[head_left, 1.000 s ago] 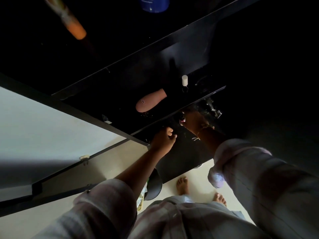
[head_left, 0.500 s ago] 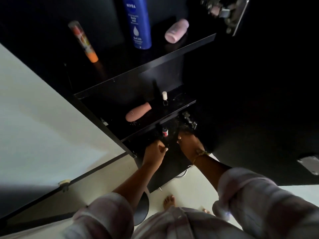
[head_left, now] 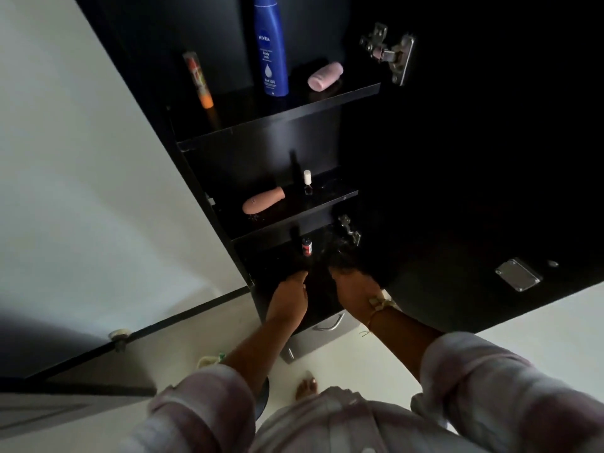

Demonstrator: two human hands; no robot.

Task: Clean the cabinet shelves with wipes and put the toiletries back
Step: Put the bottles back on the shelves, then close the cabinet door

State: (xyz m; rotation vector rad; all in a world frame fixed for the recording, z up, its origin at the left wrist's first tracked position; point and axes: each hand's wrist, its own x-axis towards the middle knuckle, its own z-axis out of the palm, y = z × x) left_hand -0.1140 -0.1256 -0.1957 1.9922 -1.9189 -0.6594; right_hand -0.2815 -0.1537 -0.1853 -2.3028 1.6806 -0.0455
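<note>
A pale floor (head_left: 539,318) and white wall surround a tall black cabinet (head_left: 157,60) with its door open. Nearest, both hands reach onto the lowest shelf: the left hand (head_left: 289,297) is loosely curled with nothing visible in it; the right hand (head_left: 354,289) dips into shadow, and its grip cannot be told. Just beyond stands a small red-labelled bottle (head_left: 306,246). On the middle shelf lie a pink tube (head_left: 263,200) and a white-capped vial (head_left: 307,181). Farthest up stand a blue lotion bottle (head_left: 271,44), an orange-tipped tube (head_left: 197,80) and a pink container (head_left: 325,76).

Blue lotion bottle (head_left: 271,47) cut off at top edge, right hand (head_left: 353,289) fingertips lost in lower-shelf darkness, grasp unclear, small bottle (head_left: 306,246) label unreadable
</note>
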